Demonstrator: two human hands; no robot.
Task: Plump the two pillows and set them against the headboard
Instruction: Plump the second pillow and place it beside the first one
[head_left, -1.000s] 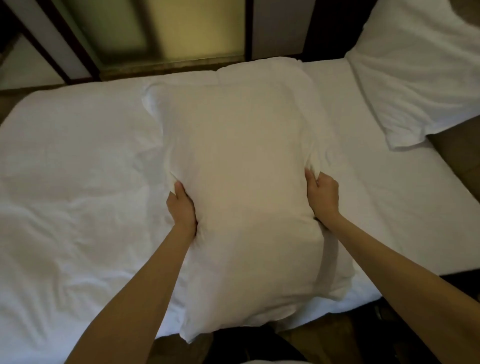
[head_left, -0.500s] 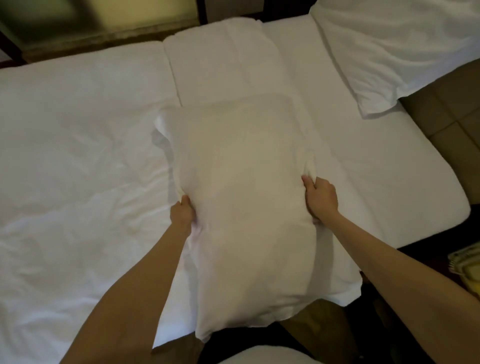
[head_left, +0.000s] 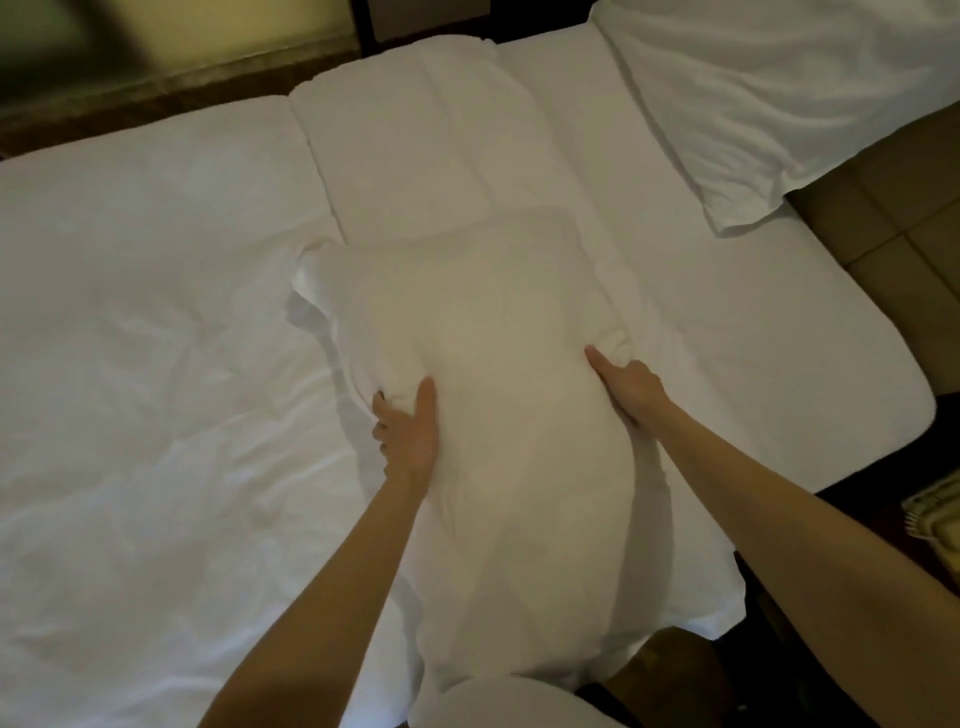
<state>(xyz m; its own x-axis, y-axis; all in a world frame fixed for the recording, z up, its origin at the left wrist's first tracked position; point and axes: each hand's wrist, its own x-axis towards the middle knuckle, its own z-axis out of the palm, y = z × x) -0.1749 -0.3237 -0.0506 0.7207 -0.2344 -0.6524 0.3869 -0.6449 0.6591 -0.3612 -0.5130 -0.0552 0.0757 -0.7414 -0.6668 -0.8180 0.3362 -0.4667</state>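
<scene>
A white pillow (head_left: 493, 415) lies lengthwise in front of me on the white bed (head_left: 145, 364), its near end hanging past the bed's edge. My left hand (head_left: 408, 431) grips its left side, thumb on top and fingers dug into the fabric. My right hand (head_left: 626, 387) squeezes its right side the same way. The pillow is pinched narrow between both hands. A second white pillow (head_left: 769, 93) rests at the top right, leaning against the brown padded headboard (head_left: 893, 218).
A folded white duvet strip (head_left: 415, 150) runs across the bed beyond the held pillow. A dark wooden frame and window (head_left: 156, 62) border the far side. Dark floor and a pale patterned object (head_left: 935, 512) sit at the right edge.
The pillow has come down from upright onto the bed and moved nearer to me. Both hands have pressed inward, squeezing its middle. The view has tilted downward.
</scene>
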